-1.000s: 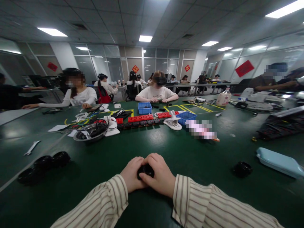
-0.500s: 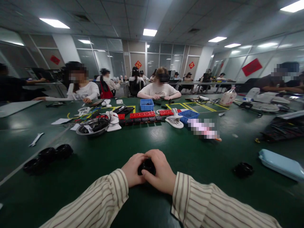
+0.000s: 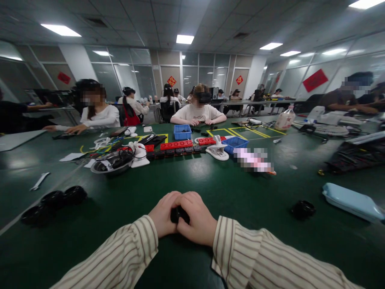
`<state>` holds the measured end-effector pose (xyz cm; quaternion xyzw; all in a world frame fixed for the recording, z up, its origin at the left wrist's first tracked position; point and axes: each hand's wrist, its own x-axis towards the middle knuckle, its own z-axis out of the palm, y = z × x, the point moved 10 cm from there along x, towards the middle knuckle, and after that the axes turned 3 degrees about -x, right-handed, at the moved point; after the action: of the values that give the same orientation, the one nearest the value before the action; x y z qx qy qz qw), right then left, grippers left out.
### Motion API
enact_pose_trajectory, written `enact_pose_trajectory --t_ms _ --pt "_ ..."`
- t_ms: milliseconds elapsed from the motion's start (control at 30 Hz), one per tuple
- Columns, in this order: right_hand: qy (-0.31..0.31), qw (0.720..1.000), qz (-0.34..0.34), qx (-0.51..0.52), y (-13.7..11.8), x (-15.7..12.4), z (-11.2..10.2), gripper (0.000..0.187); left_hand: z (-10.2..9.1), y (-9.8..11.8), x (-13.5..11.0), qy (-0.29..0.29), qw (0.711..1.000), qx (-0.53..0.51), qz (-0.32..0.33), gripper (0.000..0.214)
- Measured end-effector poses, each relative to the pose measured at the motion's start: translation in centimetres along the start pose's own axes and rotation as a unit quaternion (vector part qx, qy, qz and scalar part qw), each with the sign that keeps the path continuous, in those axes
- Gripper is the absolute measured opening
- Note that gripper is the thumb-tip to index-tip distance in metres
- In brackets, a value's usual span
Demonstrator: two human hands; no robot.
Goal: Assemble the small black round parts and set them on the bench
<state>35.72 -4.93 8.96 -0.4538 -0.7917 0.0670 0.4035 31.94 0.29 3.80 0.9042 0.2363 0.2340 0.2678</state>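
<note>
The black part [image 3: 179, 215] sits between the person's two hands, over the near middle of the table [image 3: 135, 200]. Much of it is hidden: only a dark patch shows in the gap between the hands, and whether its underside touches the table cannot be seen. The left hand [image 3: 164, 214] is curled round its left side, and most of the left fingertips are covered by the right hand [image 3: 197, 218]. The right hand wraps the far and right sides, fingers bent and overlapping the left ones at the top, with the thumb folded in at the near edge. Both hands have hold of the part, in a close grip.

Which way the part points is hard to say: the patch looks roundish, a little wider than tall, and no long axis can be made out. Its opening, if it faces this way, is lost in shadow.

Well to the left, three black rings [image 3: 75, 195] lie in a slanting row, just beside one another, their dark insides hard to read. Another ring [image 3: 303, 210] lies to the right, near a blue case [image 3: 351, 202] whose long axis runs from far left to near right. A pink thing [image 3: 254, 160] farther off is pixelated beyond recognition. Both striped sleeves [image 3: 120, 253] are cut off by the bottom edge.
</note>
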Motion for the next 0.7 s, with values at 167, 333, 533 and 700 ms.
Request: enact_pose_trajectory --t_ms 167,333,533,700 --pt "0.011 1.000 -0.010 0.012 -0.2 -0.1 -0.2 0.031 -0.1 0.0 -0.1 0.006 1.000 -0.011 0.006 0.052" --pt "0.018 0.999 0.021 -0.018 0.4 0.0 -0.3 0.030 0.0 -0.3 -0.2 0.001 0.998 0.057 -0.013 0.052" --pt "-0.008 0.997 0.063 -0.052 1.1 -0.2 0.2 0.020 0.0 -0.5 0.0 -0.004 0.998 0.058 -0.022 0.039" --pt "0.013 1.000 -0.010 -0.014 -0.4 -0.3 -0.1 0.022 0.0 -0.1 -0.1 -0.011 1.000 0.012 -0.006 0.043"
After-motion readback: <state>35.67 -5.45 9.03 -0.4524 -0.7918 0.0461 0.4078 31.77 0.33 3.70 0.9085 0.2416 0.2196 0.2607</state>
